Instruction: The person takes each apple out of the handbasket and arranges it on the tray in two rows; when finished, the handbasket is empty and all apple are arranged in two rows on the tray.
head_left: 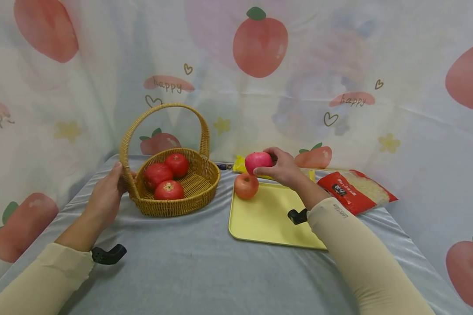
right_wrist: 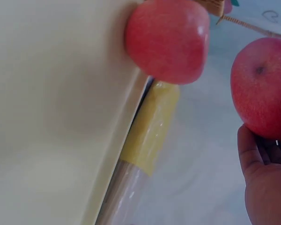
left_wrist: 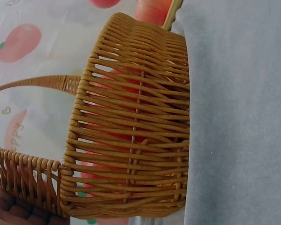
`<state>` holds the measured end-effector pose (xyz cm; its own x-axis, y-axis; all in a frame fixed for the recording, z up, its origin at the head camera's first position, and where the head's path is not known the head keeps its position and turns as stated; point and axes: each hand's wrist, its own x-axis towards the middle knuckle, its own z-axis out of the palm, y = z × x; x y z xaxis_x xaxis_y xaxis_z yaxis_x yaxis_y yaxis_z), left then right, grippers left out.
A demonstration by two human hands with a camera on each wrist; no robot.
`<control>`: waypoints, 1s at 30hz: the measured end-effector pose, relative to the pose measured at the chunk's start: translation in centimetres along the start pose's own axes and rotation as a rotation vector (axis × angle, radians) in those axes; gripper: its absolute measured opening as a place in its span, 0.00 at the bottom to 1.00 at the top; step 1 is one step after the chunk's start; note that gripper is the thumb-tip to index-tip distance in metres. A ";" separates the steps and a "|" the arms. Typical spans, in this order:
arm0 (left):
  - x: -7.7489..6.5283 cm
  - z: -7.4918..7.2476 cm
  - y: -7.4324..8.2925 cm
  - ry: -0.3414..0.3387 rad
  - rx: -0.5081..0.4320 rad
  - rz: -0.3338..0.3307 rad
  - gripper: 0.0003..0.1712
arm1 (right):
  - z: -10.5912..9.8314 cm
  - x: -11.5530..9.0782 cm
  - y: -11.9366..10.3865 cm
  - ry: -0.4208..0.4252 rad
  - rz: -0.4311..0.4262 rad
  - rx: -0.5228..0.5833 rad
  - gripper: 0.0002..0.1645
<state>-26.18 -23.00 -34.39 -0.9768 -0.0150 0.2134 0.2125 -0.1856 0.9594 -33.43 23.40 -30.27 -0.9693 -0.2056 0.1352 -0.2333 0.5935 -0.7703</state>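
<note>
My right hand [head_left: 285,168] grips a pink-red apple [head_left: 258,162], raised above the back left of a yellow tray [head_left: 268,223]. Just below it, a second, lighter red apple [head_left: 246,186] sits at the tray's left back corner. In the right wrist view the held apple [right_wrist: 264,89] shows its dimple, and the fingers lie against its lower side. My left hand [head_left: 106,192] holds the foot of the handle of a wicker basket [head_left: 177,208], at its left side. Three round red fruits [head_left: 158,176] lie inside the basket. Its woven wall [left_wrist: 126,126] fills much of the left wrist view.
Right of the tray lies a red bag with a clear window [head_left: 356,190]. Behind the tray is a yellow-wrapped package [head_left: 239,164], near a small dark item [head_left: 224,166]. A grey cloth [head_left: 189,267] covers the table, and a printed curtain [head_left: 236,109] hangs behind.
</note>
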 end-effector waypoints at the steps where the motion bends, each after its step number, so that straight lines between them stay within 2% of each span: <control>1: 0.0 0.0 0.0 0.000 0.001 0.000 0.24 | -0.1 -0.1 0.3 0.000 0.005 0.003 0.41; 12: 0.1 0.0 0.0 0.002 -0.008 -0.007 0.25 | -1.0 -0.7 3.8 0.027 0.069 -0.031 0.41; 17: 0.1 0.0 -0.1 0.003 -0.012 -0.008 0.25 | -0.9 -0.9 5.2 0.028 0.081 -0.075 0.39; 24: 0.2 -0.1 -0.1 -0.002 -0.009 0.001 0.25 | -0.3 -0.7 6.7 0.010 0.125 -0.137 0.43; 30: 0.2 0.0 0.0 -0.002 -0.006 -0.005 0.25 | 0.2 -0.9 7.0 -0.023 0.126 -0.176 0.36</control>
<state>-26.33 -23.03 -34.38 -0.9778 -0.0117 0.2092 0.2076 -0.1920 0.9592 -34.22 27.62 -35.92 -0.9901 -0.1372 0.0292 -0.1223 0.7420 -0.6591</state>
